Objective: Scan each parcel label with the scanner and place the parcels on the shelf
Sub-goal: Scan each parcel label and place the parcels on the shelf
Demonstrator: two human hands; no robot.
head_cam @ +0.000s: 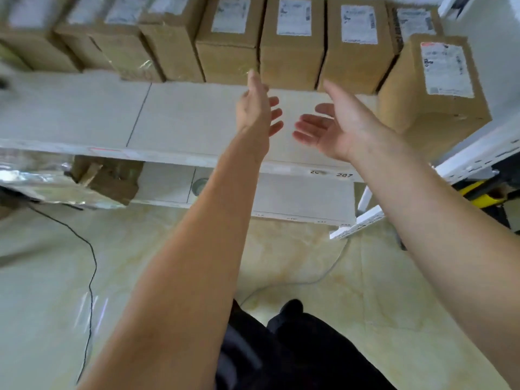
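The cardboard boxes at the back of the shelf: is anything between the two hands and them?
Nothing visible. The open left hand and right hand hover over bare white shelf board, and the brown cardboard boxes with white labels stand just beyond the fingertips.

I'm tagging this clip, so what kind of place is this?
Probably a parcel storeroom or small warehouse: labelled cardboard boxes stand in a row on a white metal shelf with number tags on its edge, above a tiled floor.
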